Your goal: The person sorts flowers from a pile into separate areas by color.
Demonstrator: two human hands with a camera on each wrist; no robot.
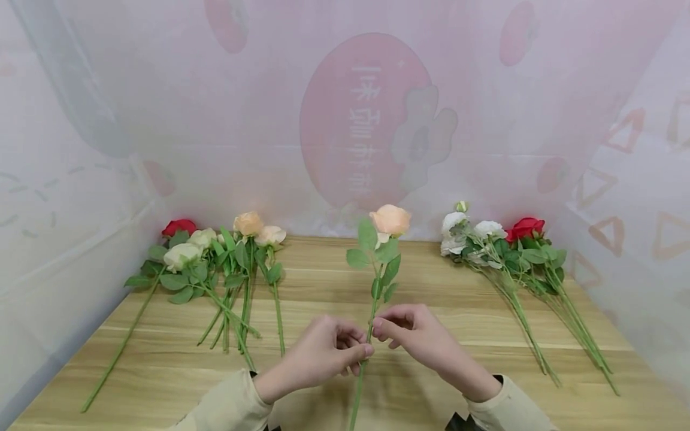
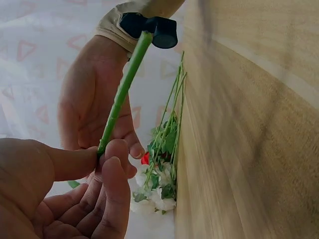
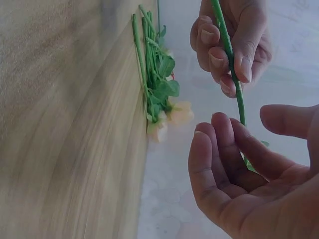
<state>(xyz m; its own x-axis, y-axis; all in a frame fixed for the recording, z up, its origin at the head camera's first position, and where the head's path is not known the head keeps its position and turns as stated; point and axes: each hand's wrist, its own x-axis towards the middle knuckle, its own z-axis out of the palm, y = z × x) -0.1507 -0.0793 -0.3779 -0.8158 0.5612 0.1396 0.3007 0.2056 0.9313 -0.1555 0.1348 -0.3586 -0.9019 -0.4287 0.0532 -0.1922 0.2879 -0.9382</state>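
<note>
A peach rose (image 1: 392, 220) with green leaves stands nearly upright in front of me, its bloom at the top. Low on its stem (image 2: 119, 94), my left hand (image 1: 323, 353) pinches it between thumb and fingertips. The cut lower end shows in the left wrist view. Just above that grip, my right hand (image 1: 423, 336) is beside the stem. In the right wrist view its thumb (image 3: 284, 121) is apart from the loosely bent fingers (image 3: 202, 159), and the stem passes behind the fingertips.
On the left of the wooden table (image 1: 318, 281) lie a red rose (image 1: 179, 227), cream roses (image 1: 183, 255) and peach roses (image 1: 248, 223). White flowers (image 1: 454, 232) and red roses (image 1: 525, 228) lie at the right. Printed cloth (image 1: 259, 120) hangs behind and at both sides.
</note>
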